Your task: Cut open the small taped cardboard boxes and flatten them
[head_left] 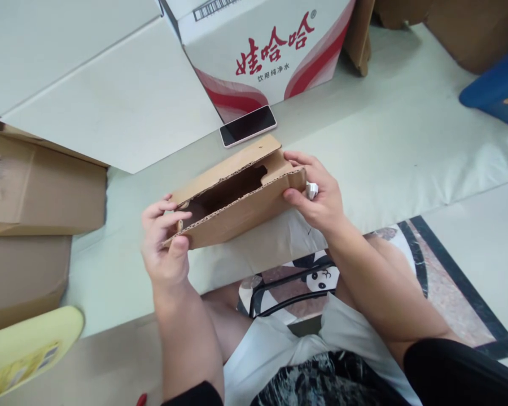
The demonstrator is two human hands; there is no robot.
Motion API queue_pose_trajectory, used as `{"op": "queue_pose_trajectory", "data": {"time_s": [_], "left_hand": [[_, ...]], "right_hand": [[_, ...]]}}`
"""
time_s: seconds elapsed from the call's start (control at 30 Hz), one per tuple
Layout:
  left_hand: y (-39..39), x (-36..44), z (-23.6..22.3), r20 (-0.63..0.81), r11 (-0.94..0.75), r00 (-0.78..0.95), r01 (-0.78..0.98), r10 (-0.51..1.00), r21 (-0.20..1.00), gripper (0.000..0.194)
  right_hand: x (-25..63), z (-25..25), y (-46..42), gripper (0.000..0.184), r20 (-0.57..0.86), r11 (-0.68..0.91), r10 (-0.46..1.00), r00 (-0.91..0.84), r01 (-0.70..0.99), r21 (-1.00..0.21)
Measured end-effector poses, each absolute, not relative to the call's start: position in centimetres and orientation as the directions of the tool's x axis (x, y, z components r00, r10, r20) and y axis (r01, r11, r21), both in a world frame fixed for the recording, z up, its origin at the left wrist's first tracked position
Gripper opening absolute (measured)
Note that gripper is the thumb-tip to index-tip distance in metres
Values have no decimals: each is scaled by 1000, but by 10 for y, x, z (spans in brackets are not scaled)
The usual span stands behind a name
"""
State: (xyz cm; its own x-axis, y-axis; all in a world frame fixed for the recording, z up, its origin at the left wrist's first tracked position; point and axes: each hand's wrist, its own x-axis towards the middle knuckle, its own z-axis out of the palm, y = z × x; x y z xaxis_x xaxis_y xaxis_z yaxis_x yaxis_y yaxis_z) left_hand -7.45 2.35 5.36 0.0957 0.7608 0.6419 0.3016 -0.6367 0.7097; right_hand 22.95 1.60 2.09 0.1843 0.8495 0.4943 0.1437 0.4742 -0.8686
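Observation:
A long, narrow brown corrugated cardboard box is held in the air above my lap, its top open and its flap lifted toward the far side. My left hand pinches the box's near left end, thumb on the front wall and fingers curled over the end. At the right end, my right hand grips the box with thumb below and fingers on top. A small white thing shows in the right palm; I cannot make out what it is. The inside of the box looks dark.
A phone lies screen up just beyond the box. A white and red printed carton stands behind it. Brown cardboard boxes are stacked at the left, a blue object at the far right, a yellow item at lower left.

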Motion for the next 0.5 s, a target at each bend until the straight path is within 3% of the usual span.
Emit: {"op": "queue_pose_trajectory", "data": {"time_s": [0.13,0.3,0.5], "left_hand": [[22,-76,52,623,-619,97,307,776,723,50],[26,-72,52,693,-668,-15,256,720,699,55],[29,-68,50,647,-605,-126,258,752,753,58]], "right_hand": [[230,22,15,45,461,459,863,207,61,-887],[230,28,10,55,458,448,859,230,96,-889],[227,25,13,32,489,476,832,260,118,-872]]}}
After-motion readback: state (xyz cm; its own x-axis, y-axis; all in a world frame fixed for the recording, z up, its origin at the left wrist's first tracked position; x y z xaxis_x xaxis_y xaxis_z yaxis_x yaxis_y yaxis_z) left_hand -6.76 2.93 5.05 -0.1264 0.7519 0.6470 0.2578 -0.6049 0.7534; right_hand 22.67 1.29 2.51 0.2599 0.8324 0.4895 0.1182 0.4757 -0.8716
